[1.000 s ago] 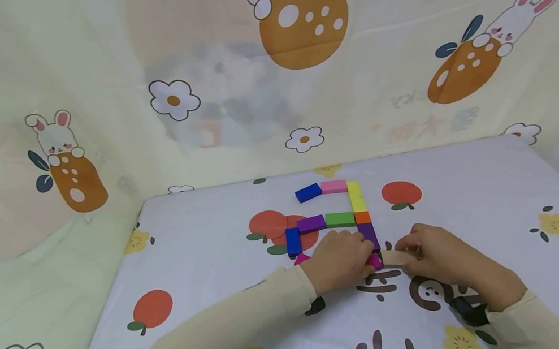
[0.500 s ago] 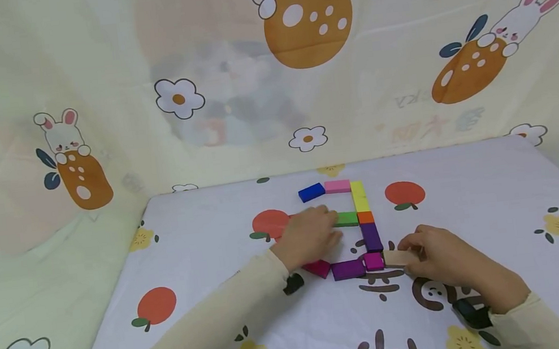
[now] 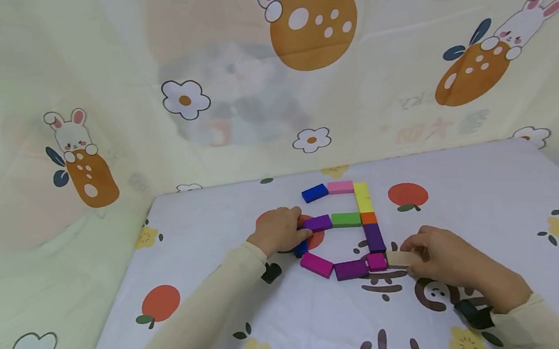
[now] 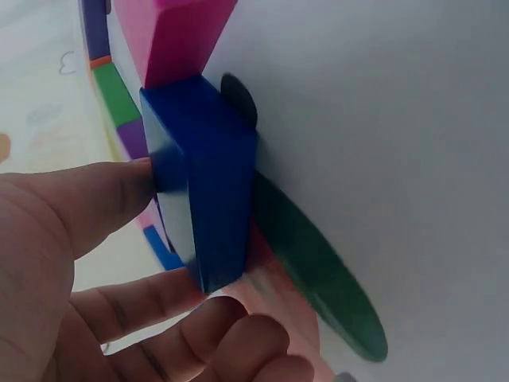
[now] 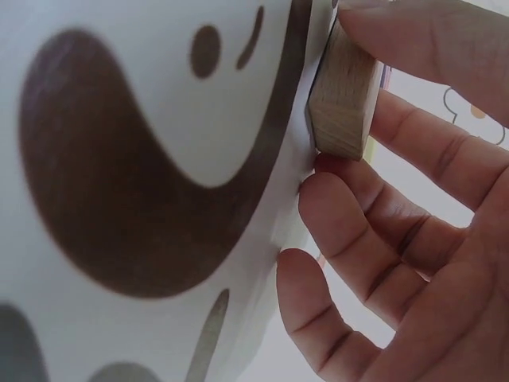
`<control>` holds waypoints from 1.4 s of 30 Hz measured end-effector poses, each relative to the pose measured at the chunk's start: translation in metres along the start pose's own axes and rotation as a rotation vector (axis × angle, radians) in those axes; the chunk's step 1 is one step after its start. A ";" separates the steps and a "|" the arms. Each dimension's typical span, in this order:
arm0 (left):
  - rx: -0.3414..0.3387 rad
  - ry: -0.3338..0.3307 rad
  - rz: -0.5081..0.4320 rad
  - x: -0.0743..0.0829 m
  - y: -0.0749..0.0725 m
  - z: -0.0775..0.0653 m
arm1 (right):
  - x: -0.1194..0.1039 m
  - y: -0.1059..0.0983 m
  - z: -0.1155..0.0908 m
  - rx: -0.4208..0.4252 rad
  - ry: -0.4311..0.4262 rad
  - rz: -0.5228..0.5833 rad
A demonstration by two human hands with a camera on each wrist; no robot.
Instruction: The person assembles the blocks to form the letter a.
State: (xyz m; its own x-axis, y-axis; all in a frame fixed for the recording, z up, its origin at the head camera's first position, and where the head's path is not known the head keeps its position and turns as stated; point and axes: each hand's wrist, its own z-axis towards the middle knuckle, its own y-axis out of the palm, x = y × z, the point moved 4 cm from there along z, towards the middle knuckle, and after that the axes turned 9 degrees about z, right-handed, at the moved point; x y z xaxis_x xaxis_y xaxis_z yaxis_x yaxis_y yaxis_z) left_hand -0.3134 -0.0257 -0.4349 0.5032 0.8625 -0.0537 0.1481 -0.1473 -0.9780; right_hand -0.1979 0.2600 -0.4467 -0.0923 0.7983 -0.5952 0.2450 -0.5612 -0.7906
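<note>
My left hand [image 3: 279,231] pinches a blue block [image 4: 215,183] at the left of a block outline, thumb on one face and index fingertip at its end. In the head view the hand hides much of that blue block [image 3: 301,248]. A magenta block [image 3: 317,265] touches its near end; a purple block [image 3: 317,224] lies beside my fingertips. On the right, my right hand [image 3: 446,256] holds a plain wooden block [image 3: 400,259] between thumb and fingers. The wooden block [image 5: 346,103] lies on the cloth, its far end against a small magenta block [image 3: 377,262].
The outline also has a purple block [image 3: 351,270], a dark purple one [image 3: 374,237], an orange one [image 3: 368,218], a yellow one [image 3: 363,198], a green one [image 3: 346,220], a pink one [image 3: 340,187] and a far blue one [image 3: 314,193]. A patterned curtain [image 3: 247,161] hangs behind.
My left hand has left the near purple and magenta blocks and moved left and away to the blue block at the left side. My right hand keeps holding the wooden block in place.
</note>
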 end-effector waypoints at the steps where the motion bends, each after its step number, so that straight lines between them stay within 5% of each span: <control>1: -0.004 -0.004 0.002 0.001 0.001 0.001 | 0.000 0.000 0.000 0.000 -0.001 0.001; 29: 0.045 0.009 0.012 0.014 0.002 0.006 | -0.002 0.002 -0.002 0.029 0.015 0.020; 38: 0.062 0.212 0.189 0.051 -0.013 0.033 | 0.001 0.001 -0.004 0.041 0.011 0.019; 42: 0.056 0.231 0.226 0.059 -0.009 0.042 | -0.001 0.002 -0.003 0.048 -0.004 0.020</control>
State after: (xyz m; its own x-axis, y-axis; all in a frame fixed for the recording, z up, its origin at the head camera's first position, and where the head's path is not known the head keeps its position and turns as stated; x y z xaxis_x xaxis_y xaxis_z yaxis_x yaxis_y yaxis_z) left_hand -0.3211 0.0472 -0.4376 0.6990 0.6771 -0.2300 -0.0335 -0.2903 -0.9563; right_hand -0.1946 0.2590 -0.4473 -0.0922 0.7860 -0.6113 0.2005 -0.5867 -0.7846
